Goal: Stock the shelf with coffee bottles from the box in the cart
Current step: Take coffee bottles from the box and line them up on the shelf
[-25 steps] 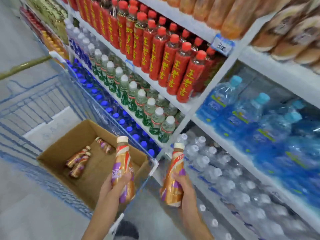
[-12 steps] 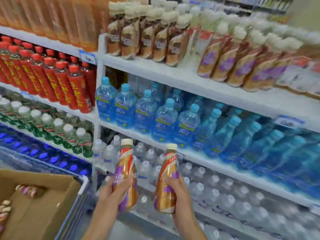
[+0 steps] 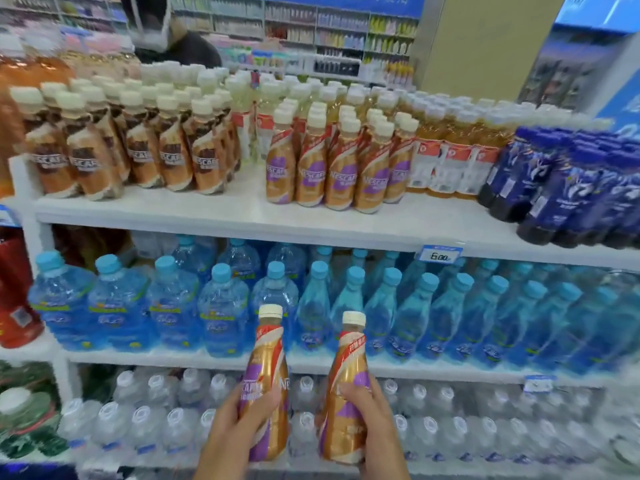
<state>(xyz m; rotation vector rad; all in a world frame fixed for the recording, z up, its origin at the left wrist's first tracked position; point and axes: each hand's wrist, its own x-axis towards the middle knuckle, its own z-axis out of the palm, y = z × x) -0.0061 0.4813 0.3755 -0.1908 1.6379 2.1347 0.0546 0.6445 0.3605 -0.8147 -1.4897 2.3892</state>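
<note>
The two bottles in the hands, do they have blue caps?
No, the left bottle and the right bottle both have cream caps.

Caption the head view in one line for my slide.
Left hand grips one coffee bottle, right hand a second coffee bottle, below the matching row on the upper shelf.

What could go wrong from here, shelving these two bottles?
Left hand grips the left bottle, right hand the right bottle, so neither is free to steady the packed purple-label row on the top shelf if a bump tips it. The brown-label row stands nearby; a bottle could land in the wrong group.
</note>
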